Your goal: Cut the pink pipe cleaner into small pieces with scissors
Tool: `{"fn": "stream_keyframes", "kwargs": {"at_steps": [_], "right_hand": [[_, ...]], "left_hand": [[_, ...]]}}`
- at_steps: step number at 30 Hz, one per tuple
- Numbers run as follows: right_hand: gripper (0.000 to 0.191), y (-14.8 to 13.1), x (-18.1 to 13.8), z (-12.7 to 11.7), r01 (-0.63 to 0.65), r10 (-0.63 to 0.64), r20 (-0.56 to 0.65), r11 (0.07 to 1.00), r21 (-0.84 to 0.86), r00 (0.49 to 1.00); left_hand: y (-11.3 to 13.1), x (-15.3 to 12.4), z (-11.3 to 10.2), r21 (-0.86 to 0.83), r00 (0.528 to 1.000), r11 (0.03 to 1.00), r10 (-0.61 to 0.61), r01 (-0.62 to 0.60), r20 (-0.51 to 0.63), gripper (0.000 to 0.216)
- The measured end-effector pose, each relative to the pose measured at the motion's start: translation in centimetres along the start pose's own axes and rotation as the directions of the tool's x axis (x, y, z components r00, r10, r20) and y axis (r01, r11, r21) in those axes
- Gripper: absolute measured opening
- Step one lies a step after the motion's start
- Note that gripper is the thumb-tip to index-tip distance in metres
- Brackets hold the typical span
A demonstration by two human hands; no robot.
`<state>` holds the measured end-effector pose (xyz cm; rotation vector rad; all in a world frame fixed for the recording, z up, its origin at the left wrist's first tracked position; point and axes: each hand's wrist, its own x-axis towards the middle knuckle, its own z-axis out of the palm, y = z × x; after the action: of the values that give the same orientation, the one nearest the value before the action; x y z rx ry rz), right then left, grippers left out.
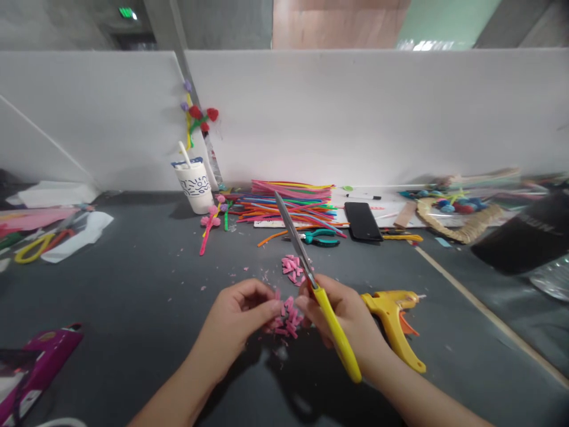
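Scissors (325,305) in right hand (353,320), pink snippets (291,320) between it and left hand (237,311).

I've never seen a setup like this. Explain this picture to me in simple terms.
There is no machine here: a person is working with two bare hands. The one picture comes from a camera worn on the head, looking forward and down. The right hand holds yellow-handled scissors. The left hand is at a small heap of pink snippets; whether it grips one is hard to tell. On the dark table, a yellow glue gun lies beside the right hand. Farther back are teal-handled pliers, a black phone, colorful pipe cleaners and a patterned cup.
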<state>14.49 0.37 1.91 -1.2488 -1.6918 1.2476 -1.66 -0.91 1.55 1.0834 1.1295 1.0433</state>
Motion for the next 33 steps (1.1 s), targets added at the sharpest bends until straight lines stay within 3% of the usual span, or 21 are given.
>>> {"fn": "stream_keyframes", "kwargs": {"at_steps": [5,12,18,33], "right_hand": [[0.026,0.3,-0.1,0.0,0.103,-0.092,0.046,0.928,-0.358,0.995],[0.036,1.4,-0.2,1.1,0.175,-0.186,0.075,0.615,-0.769,0.98],[0.029,2.2,0.0,1.2,0.251,-0.275,0.129,0.475,-0.843,0.953],[0.037,2.6,0.0,1.2,0.293,-0.348,0.148,0.411,-0.864,0.926]], "left_hand": [[0.8,0.2,-1.1,-0.249,0.981,0.967,0.002,-0.051,-0.195,0.009],[1.2,0.6,-2.0,-0.364,0.944,0.911,0.071,-0.193,-0.324,0.003],[1.1,0.3,-2.2,-0.368,0.936,0.899,0.111,-0.238,-0.335,0.003],[1.2,0.2,-2.2,-0.376,0.93,0.895,0.103,-0.242,-0.353,0.004]]}}
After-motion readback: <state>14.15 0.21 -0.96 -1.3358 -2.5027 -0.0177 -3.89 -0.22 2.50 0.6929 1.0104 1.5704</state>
